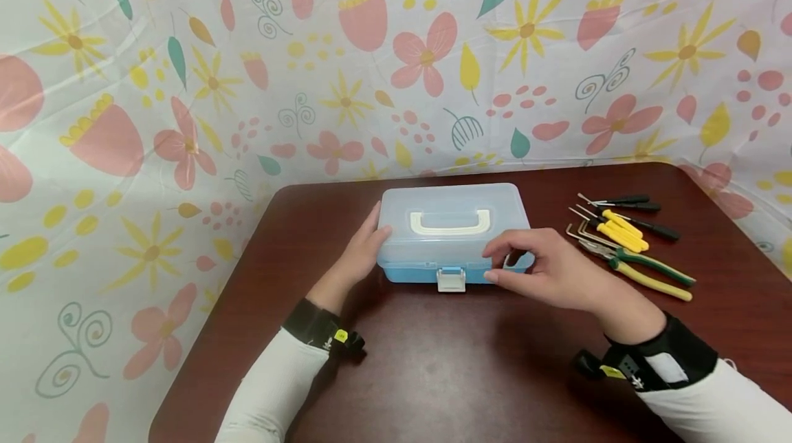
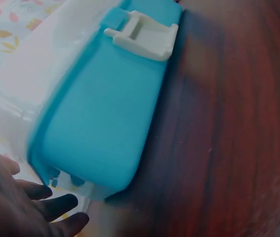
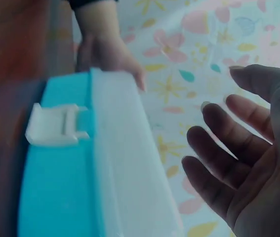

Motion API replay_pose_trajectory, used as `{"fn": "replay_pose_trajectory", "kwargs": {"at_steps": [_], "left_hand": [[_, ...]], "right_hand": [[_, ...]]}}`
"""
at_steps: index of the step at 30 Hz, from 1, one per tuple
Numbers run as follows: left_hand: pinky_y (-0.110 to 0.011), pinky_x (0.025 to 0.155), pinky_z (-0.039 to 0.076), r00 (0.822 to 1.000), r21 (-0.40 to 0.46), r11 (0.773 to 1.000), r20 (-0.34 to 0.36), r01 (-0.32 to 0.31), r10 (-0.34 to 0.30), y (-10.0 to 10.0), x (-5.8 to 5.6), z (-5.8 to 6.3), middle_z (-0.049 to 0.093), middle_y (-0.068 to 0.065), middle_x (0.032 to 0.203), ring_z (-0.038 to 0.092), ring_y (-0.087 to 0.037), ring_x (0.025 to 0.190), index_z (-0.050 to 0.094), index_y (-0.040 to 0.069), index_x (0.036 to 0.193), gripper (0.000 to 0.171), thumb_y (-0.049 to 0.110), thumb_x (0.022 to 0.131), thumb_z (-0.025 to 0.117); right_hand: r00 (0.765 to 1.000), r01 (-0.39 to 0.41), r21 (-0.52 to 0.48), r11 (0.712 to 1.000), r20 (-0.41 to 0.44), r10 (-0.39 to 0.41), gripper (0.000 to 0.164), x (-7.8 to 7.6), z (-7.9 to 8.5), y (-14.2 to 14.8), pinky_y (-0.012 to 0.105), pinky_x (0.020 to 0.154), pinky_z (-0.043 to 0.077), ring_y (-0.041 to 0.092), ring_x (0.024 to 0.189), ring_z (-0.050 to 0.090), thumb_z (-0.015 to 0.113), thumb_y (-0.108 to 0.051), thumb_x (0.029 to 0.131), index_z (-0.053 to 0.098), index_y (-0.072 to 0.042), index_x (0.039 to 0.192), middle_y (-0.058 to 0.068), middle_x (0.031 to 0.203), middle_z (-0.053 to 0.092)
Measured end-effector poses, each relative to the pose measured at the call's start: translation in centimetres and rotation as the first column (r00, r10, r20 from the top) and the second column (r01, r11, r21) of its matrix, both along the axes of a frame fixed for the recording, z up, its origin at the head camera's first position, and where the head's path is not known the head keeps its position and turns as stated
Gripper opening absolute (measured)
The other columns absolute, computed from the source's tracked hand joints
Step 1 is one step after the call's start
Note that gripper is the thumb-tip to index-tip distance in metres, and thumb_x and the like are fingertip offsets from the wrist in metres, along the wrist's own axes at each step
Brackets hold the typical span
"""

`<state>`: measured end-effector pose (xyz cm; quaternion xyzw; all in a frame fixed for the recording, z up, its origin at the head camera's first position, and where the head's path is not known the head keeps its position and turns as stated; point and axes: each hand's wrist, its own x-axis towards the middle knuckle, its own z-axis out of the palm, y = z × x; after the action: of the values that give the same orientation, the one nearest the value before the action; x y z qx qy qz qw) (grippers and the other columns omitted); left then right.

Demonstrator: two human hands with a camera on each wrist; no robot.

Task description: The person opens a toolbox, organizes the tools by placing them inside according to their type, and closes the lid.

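Note:
A toolbox [image 1: 454,250] with a blue base and a translucent lid stands on the table, lid down. Its white handle [image 1: 450,224] lies flat on top. The white latch [image 1: 452,281] at the front hangs down, away from the lid, as the left wrist view also shows of this latch [image 2: 147,37]. My left hand [image 1: 361,250] rests against the box's left side, fingers extended. In front of the right end hovers my right hand [image 1: 551,269], thumb and fingers apart and loosely bent. The right wrist view shows this hand [image 3: 243,148] holding nothing, apart from the lid.
Right of the box lie black screwdrivers [image 1: 625,203], yellow-handled screwdrivers [image 1: 621,231], hex keys [image 1: 584,234] and pliers [image 1: 646,269] with green and yellow grips. The dark wooden table [image 1: 433,367] meets a flowered cloth [image 1: 371,85] behind and at the left.

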<state>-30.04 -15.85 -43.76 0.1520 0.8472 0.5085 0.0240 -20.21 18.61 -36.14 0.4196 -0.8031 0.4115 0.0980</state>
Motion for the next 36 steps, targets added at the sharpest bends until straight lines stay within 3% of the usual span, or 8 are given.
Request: {"fn": "replay_pose_trajectory", "kwargs": {"at_steps": [3,7,12,15,19,23,29,36], "left_hand": [[-0.053,0.129,0.018,1.0,0.009,1.0,-0.015,0.019,-0.019,0.0,0.2,-0.1,0.015,0.004,0.174,0.016,-0.019,0.16,0.011,0.029,0.167,0.074,0.054,0.104,0.042],[-0.056,0.126,0.024,0.997,0.039,0.997,-0.026,0.071,-0.07,-0.2,0.7,-0.2,0.021,0.003,0.173,0.028,-0.024,0.155,0.013,0.033,0.166,0.072,0.046,0.105,0.047],[-0.056,0.123,0.03,0.992,0.046,0.991,-0.042,0.123,-0.121,-0.8,1.4,-0.9,0.026,0.007,0.17,0.034,-0.023,0.15,0.015,0.041,0.164,0.075,0.036,0.104,0.058],[-0.054,0.12,0.035,0.988,0.036,0.989,-0.057,0.145,-0.143,-1.1,1.6,-1.3,0.026,0.008,0.17,0.036,-0.021,0.149,0.013,0.043,0.164,0.084,0.031,0.1,0.066],[-0.05,0.115,0.041,0.988,0.003,0.989,-0.056,0.145,-0.145,-1.2,1.8,-1.7,0.028,0.012,0.168,0.042,-0.019,0.145,0.011,0.047,0.162,0.099,0.033,0.091,0.078],[-0.051,0.118,0.038,0.988,-0.033,0.99,-0.061,0.137,-0.139,-1.3,1.6,-2.1,0.032,0.016,0.165,0.042,-0.015,0.144,0.011,0.051,0.161,0.108,0.039,0.084,0.086],[-0.052,0.118,0.037,0.984,-0.022,0.987,-0.078,0.162,-0.163,-1.3,1.1,-3.1,0.041,0.012,0.159,0.047,-0.017,0.137,0.014,0.052,0.16,0.111,0.035,0.08,0.089],[-0.052,0.117,0.038,0.979,-0.007,0.984,-0.099,0.179,-0.179,-1.4,1.0,-3.3,0.043,0.008,0.157,0.048,-0.019,0.136,0.016,0.047,0.161,0.112,0.029,0.079,0.09]], "right_hand": [[0.997,0.047,0.001,0.999,-0.057,-0.047,0.04,-0.2,0.4,0.7,0.018,0.055,0.051,0.001,0.084,0.06,0.086,-0.007,0.082,0.07,-0.029,0.112,-0.014,0.095,0.07],[0.983,0.099,0.022,0.995,-0.155,-0.094,0.044,-0.8,0.6,1.4,0.014,0.059,0.048,0.0,0.085,0.053,0.089,-0.007,0.077,0.07,-0.024,0.112,-0.009,0.101,0.069],[0.96,0.213,0.07,0.974,-0.199,-0.196,0.044,-2.0,0.4,2.1,0.022,0.093,0.044,0.013,0.115,0.054,0.093,-0.013,0.073,0.072,-0.018,0.112,-0.001,0.12,0.068],[0.953,0.276,0.104,0.955,-0.16,-0.258,0.049,-2.6,0.2,2.7,0.048,0.113,0.037,0.031,0.138,0.045,0.093,-0.018,0.073,0.071,-0.013,0.116,0.009,0.138,0.062],[0.945,0.326,0.155,0.933,-0.089,-0.315,0.066,-3.8,-0.5,3.7,0.075,0.113,0.026,0.044,0.153,0.025,0.095,-0.028,0.071,0.067,-0.013,0.129,0.016,0.159,0.043],[0.941,0.334,0.205,0.92,-0.012,-0.339,0.09,-5.3,-1.7,4.9,0.079,0.112,0.025,0.043,0.157,0.015,0.097,-0.035,0.068,0.056,-0.019,0.146,0.012,0.17,0.024],[0.928,0.29,0.284,0.914,0.151,-0.341,0.113,-6.6,-3.3,5.9,0.08,0.108,0.03,0.045,0.156,0.017,0.096,-0.041,0.068,0.034,-0.029,0.162,0.01,0.175,0.004],[0.925,0.223,0.303,0.926,0.233,-0.299,0.127,-7.6,-4.8,6.6,0.077,0.111,0.029,0.042,0.154,0.024,0.097,-0.043,0.067,0.016,-0.036,0.165,0.009,0.174,0.012]]}}
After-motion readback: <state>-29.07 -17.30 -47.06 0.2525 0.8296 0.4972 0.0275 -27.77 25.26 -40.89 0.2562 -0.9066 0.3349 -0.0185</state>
